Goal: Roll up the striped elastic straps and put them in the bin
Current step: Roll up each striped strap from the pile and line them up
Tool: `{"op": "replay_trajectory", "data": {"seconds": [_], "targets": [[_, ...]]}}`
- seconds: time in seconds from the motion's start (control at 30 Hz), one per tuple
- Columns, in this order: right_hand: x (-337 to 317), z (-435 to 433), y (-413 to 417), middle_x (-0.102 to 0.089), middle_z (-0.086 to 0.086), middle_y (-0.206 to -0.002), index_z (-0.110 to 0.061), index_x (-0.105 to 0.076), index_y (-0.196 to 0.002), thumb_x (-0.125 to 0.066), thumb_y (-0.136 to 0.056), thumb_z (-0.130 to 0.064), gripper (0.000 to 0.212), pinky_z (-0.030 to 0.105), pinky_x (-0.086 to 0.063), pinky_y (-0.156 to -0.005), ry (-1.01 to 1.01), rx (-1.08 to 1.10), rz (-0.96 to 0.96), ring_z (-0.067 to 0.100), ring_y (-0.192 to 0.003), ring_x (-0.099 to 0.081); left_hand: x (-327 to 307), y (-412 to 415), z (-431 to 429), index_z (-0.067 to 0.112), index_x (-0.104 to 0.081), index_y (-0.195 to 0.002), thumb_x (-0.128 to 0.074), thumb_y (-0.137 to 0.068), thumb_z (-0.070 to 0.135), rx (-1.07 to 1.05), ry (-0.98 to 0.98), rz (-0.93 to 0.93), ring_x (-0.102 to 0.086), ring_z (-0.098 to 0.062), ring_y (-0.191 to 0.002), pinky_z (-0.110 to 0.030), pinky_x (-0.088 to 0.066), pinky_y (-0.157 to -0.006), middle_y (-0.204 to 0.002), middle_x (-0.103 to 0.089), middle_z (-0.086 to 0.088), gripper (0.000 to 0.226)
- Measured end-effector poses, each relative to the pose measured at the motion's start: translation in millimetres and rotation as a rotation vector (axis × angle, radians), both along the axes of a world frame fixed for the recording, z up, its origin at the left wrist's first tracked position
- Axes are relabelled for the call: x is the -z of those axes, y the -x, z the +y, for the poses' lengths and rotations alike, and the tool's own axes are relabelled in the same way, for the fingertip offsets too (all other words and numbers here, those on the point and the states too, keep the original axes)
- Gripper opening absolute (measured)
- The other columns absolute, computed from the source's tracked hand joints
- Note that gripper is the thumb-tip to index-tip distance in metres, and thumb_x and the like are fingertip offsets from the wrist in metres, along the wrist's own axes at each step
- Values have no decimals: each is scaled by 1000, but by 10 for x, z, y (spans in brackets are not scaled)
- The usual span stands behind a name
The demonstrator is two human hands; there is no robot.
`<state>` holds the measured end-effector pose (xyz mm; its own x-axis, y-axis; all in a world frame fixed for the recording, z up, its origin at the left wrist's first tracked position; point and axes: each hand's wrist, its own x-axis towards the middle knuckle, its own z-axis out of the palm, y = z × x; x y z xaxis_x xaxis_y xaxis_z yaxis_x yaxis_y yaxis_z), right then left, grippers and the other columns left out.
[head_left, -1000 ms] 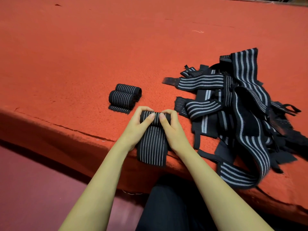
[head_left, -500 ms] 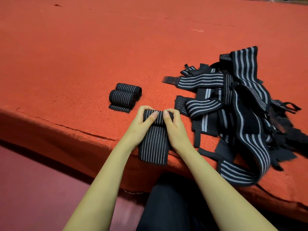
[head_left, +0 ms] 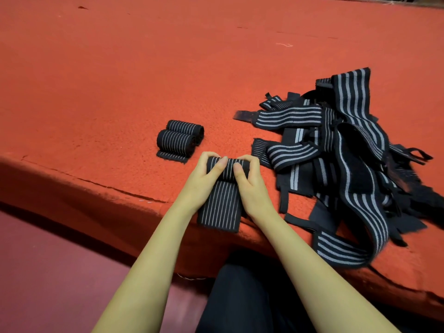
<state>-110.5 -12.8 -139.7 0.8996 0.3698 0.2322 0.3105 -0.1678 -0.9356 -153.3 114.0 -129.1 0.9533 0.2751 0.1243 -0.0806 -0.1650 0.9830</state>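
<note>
A black strap with thin white stripes (head_left: 221, 207) lies near the front edge of the red table (head_left: 120, 80), its far end wound into a roll. My left hand (head_left: 204, 179) grips the roll's left side and my right hand (head_left: 249, 186) grips its right side, thumbs on top. The flat tail runs back between my wrists to the table edge. Two rolled straps (head_left: 179, 139) lie side by side just left of my hands. A tangled pile of loose striped straps (head_left: 341, 159) sits to the right. No bin is in view.
The red felt-covered table stretches far back and left. Its front edge (head_left: 96, 186) runs diagonally, with dark red floor (head_left: 48, 272) below. My dark trouser leg (head_left: 240, 296) shows under my arms.
Both hands have turned the roll a little further toward me, so the flat tail is slightly shorter. The rolled straps and the pile have not moved.
</note>
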Motion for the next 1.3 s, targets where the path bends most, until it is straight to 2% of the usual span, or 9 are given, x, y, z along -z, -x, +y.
{"op": "replay_trajectory", "data": {"seconds": [0.13, 0.3, 0.43, 0.57, 0.73, 0.97, 1.13, 1.2, 1.3], "targets": [[14, 7, -30, -56, -9, -108, -16, -50, -116, -47, -100, -32, 22, 25, -38, -96, -12, 4, 68, 10, -108, -52, 22, 43, 54, 19, -49, -108, -58, -93, 22, 87, 99, -93, -53, 0, -84, -15, -44, -79, -94, -53, 5, 17], [27, -6, -19, -51, -9, -100, -18, -43, -112, -48, -100, -27, 16, 23, -37, -89, -33, -25, 44, 4, -95, -50, 22, 36, 37, 27, -51, -106, -57, -88, 33, 87, 127, -62, -54, -1, -85, -17, -44, -80, -95, -55, 9, 20], [38, -1, 0, -49, 2, -109, -20, -41, -112, -45, -90, -31, 25, 27, -37, -97, -52, -29, -25, 14, -104, -48, 16, -12, 18, 32, -56, -101, -54, -86, 52, -6, 58, -16, -55, 5, -84, -13, -42, -80, -88, -60, 22, 25], [23, -4, 1, -52, -1, -106, -18, -45, -110, -47, -88, -41, 32, 27, -39, -95, -64, -37, 22, 12, -102, -50, 15, 11, 21, 17, -54, -101, -58, -94, 26, 26, 90, -68, -52, 5, -80, -9, -40, -76, -91, -55, 9, 12], [32, 0, -15, -59, -5, -99, -24, -52, -106, -53, -85, -45, 29, 34, -45, -92, -61, -42, 53, 11, -96, -56, 6, 55, 55, 18, -51, -104, -54, -87, 26, 107, 152, -96, -52, -1, -85, -13, -42, -79, -95, -53, 5, 19], [33, 6, 22, -50, 7, -112, -18, -44, -111, -51, -87, -28, 27, 15, -34, -97, -24, -24, -108, 14, -107, -48, 42, -27, 6, 19, -57, -108, -50, -97, 33, -44, 89, 9, -53, 13, -82, -6, -39, -77, -96, -59, 14, 18], [11, -18, 15, -56, -5, -101, -32, -45, -105, -54, -84, -53, 31, 29, -44, -89, -81, -61, 61, 9, -93, -55, 44, 30, 39, 18, -54, -107, -57, -93, 25, -2, 152, -92, -54, 6, -86, -10, -41, -80, -98, -56, 7, 16], [13, -12, 10, -57, -11, -93, -32, -47, -104, -58, -92, -40, 18, 35, -48, -83, -118, -69, 119, 5, -83, -56, 60, 47, 72, 24, -52, -108, -60, -86, 32, 28, 189, -118, -53, -1, -90, -17, -43, -84, -101, -54, 5, 25], [22, -7, 5, -53, -11, -97, -31, -44, -106, -55, -90, -33, 20, 40, -46, -88, -123, -46, 71, 7, -87, -53, 62, 29, 65, 27, -51, -109, -61, -84, 35, 36, 198, -99, -53, -4, -91, -20, -44, -84, -100, -54, 4, 28]]}}
